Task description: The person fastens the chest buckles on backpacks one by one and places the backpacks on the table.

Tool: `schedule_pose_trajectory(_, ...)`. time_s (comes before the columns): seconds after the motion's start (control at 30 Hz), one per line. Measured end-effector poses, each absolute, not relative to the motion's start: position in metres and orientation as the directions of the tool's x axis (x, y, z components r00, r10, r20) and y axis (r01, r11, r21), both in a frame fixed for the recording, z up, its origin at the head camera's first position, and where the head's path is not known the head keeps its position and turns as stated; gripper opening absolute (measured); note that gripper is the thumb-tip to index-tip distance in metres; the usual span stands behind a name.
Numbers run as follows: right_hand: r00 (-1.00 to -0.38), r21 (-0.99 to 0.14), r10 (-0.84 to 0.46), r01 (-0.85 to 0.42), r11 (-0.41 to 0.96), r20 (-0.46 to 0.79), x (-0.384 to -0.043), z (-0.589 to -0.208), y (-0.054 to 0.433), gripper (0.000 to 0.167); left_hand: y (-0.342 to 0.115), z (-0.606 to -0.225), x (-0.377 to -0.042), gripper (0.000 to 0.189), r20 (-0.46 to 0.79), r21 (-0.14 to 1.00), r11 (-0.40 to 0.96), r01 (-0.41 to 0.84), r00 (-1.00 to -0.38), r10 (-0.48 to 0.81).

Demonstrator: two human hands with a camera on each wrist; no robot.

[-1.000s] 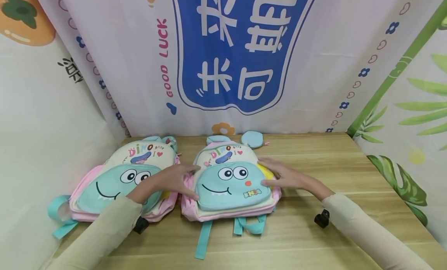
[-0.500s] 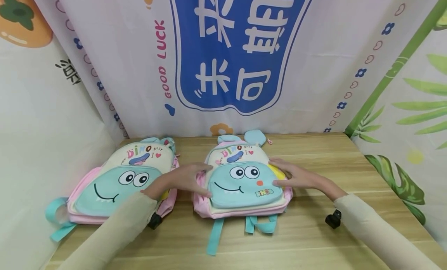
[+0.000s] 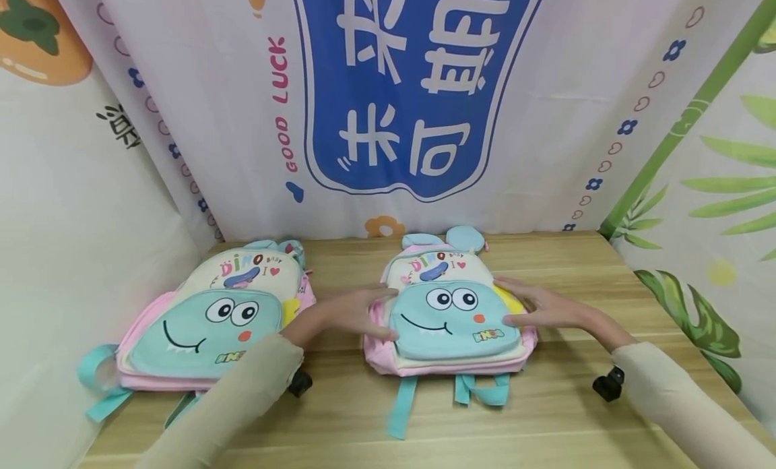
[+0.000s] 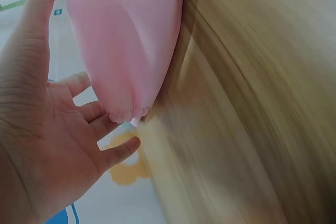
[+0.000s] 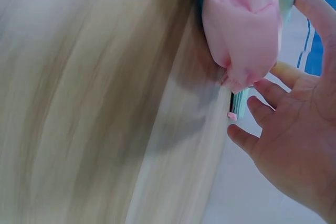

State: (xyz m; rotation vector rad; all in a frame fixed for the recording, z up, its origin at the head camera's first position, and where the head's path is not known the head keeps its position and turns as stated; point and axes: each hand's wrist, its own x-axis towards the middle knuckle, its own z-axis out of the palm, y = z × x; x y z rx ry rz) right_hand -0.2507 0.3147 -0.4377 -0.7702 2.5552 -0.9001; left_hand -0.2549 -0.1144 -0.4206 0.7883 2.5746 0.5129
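A child's backpack point(image 3: 455, 331) with a blue dinosaur-face pocket and pink sides lies face up on the wooden table point(image 3: 570, 267). Flanking it on the left, my left hand point(image 3: 351, 310) rests its thumb on the bag, fingers spread along the pink side point(image 4: 126, 35). My right hand point(image 3: 548, 308) is at the opposite side, its thumb on the pocket's edge and its fingers extended near the yellow trim point(image 3: 508, 298). In the right wrist view, a gap shows between that palm and the pink fabric point(image 5: 244, 30). The bag's underside is hidden.
A matching backpack point(image 3: 206, 327) lies at the left, partly behind my left sleeve point(image 3: 242, 395). A round light-blue pouch point(image 3: 465, 238) sits at the held-between bag's top. Printed cloth point(image 3: 242, 118) hangs behind the table, and turquoise straps point(image 3: 402, 408) trail toward the front.
The middle backpack has slid to the right across the table, with both hands moving along at its sides. Its gap from the left backpack has widened.
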Motion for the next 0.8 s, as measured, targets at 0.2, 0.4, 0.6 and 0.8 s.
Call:
schedule_pose_trajectory(0.2, -0.813, -0.644, -0.555, -0.332, 0.689, -0.174, -0.249, -0.428, 0.334, 0.086, -0.091, -0.423, -0.259, 0.103, -0.238, 0.458, 0.753, 0.472, -0.751, 0.616)
schedule_pose_trajectory(0.4, -0.821, -0.6, -0.534, -0.326, 0.73, -0.203, -0.247, -0.422, 0.35, 0.088, -0.072, -0.426, -0.263, 0.103, -0.234, 0.428, 0.753, 0.5, -0.743, 0.627)
schedule_pose_trajectory(0.6, -0.822, -0.571, -0.517, -0.311, 0.76, -0.24, -0.246, -0.416, 0.362, 0.088, -0.058, -0.43, -0.263, 0.102, -0.226, 0.413, 0.756, 0.508, -0.747, 0.625)
schedule_pose_trajectory(0.8, -0.81, -0.566, -0.519, -0.301, 0.767, -0.273, -0.248, -0.412, 0.368, 0.089, -0.049, -0.429, -0.259, 0.101, -0.212, 0.382, 0.765, 0.519, -0.756, 0.619)
